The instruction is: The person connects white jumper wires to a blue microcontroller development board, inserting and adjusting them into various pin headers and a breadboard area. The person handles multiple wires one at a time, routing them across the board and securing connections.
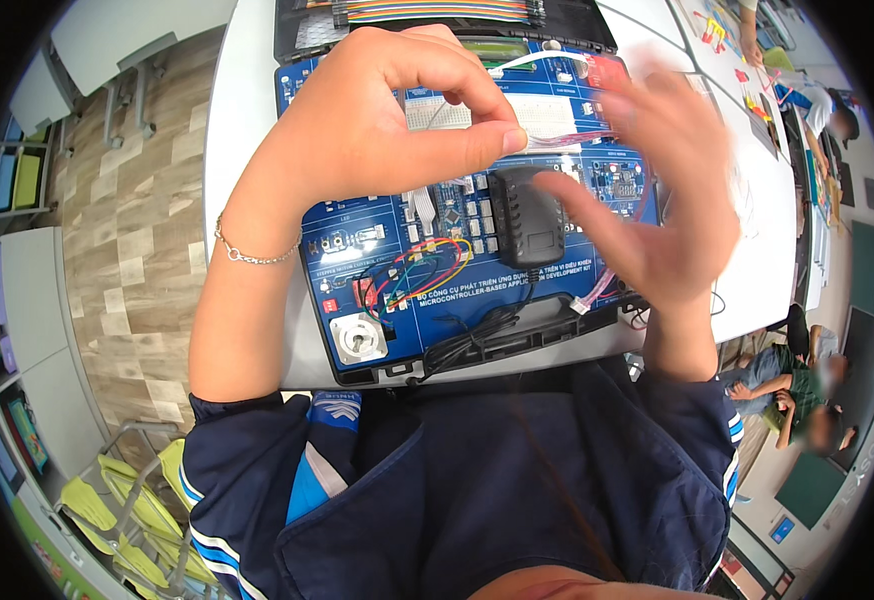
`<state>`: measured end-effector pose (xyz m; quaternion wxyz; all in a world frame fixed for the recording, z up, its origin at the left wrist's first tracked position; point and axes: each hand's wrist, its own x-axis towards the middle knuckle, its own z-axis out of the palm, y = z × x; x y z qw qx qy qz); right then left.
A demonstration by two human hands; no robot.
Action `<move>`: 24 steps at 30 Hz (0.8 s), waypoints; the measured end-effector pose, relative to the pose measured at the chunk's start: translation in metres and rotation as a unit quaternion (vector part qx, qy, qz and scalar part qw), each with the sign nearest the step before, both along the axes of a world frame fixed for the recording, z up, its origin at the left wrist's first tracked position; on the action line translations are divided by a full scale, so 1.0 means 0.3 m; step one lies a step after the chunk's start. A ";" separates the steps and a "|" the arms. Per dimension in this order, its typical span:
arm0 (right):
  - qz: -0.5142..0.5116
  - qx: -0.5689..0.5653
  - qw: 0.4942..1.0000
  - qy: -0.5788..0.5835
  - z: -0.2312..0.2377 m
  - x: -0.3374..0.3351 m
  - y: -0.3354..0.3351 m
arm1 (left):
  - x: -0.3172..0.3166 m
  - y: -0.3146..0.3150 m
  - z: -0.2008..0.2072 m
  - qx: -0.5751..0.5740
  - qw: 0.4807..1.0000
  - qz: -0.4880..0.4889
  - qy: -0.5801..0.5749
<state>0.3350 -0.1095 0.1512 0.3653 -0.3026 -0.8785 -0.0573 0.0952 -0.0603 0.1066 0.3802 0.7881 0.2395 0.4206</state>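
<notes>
The blue training board (pixel 517 290), a flat rectangular electronics panel set in a black case, lies on the white surface (pixel 247 150) and serves as the landmark here.

Above the board's middle, the left hand (pixel 377 120) has its grip pressed together: thumb and forefinger pinch one end of a thin bundle of pink-white wires (pixel 567 138). The bundle runs level toward the board's right side, where the right hand (pixel 657 200) is blurred, fingers spread and apart; whether it touches the wires cannot be told. A thin silver bracelet (pixel 255 256) circles the left wrist, off the board's left edge.

On the board, just below the pinching thumb, sits a black plug-in adapter (pixel 527 215), a rounded block with a ribbed top. Its black cable (pixel 467 340) is coiled at the board's lower edge. Left of the adapter, a loop of red, yellow, green and blue jumper wires (pixel 422 275) arches over the panel. At the board's lower left corner is a square silver motor (pixel 359 338) with a round hub. A white breadboard (pixel 557 108) lies across the board's upper part, partly behind the hands. A white printed label strip in block lettering runs along the board's lower middle, just under the adapter. Beyond the board's top edge lies a rainbow ribbon cable (pixel 437 10).
</notes>
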 end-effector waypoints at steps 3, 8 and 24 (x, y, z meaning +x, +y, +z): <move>0.081 -0.020 0.996 0.021 -0.073 0.002 0.025 | -0.005 0.012 0.003 0.003 0.999 -0.033 0.016; 0.033 -0.064 0.996 0.055 -0.076 -0.017 0.011 | -0.009 0.021 0.001 0.014 0.999 -0.048 0.018; -0.031 -0.379 0.875 -0.300 0.005 -0.130 -0.003 | -0.259 0.246 -0.336 -0.049 0.887 0.406 -0.215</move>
